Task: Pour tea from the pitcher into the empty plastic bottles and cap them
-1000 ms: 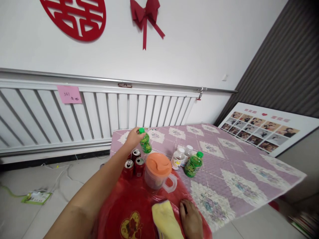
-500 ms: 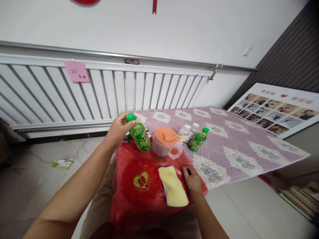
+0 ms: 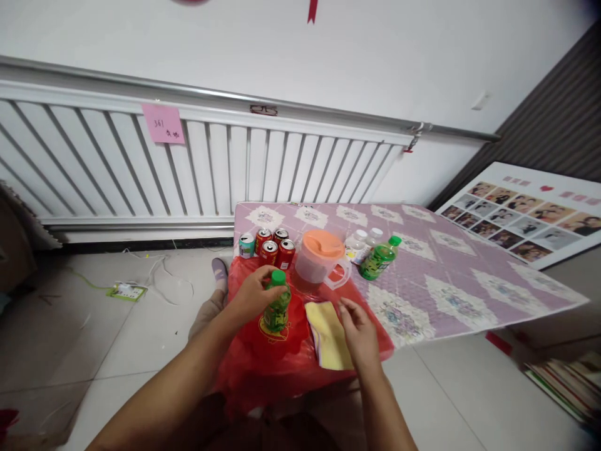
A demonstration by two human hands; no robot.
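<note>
My left hand [image 3: 257, 292] is wrapped round the upper part of a green-capped bottle [image 3: 277, 311], which stands upright over the red scalloped tray [image 3: 300, 341]. My right hand [image 3: 357, 326] hovers at the right edge of the yellow cloth [image 3: 331, 338], fingers curled; whether it pinches anything is too small to tell. Behind the cloth is a clear pitcher [image 3: 310, 266] with an orange lid. To the left of the pitcher stand several red cans [image 3: 269, 252] and a teal can [image 3: 246, 246]. A second green bottle [image 3: 378, 260] leans right of the pitcher, beside white-capped bottles [image 3: 360, 241].
Red plastic [image 3: 244, 376] covers the table's near part, and a purple flowered cloth [image 3: 441, 275] the rest. A white radiator [image 3: 244, 163] runs behind. A photo board [image 3: 526, 213] stands at right; a power strip [image 3: 126, 291] lies on the floor at left.
My left hand has brought the green bottle down and nearer, from beside the pitcher to over the red tray. My right hand has risen slightly toward the yellow cloth. The view has shifted.
</note>
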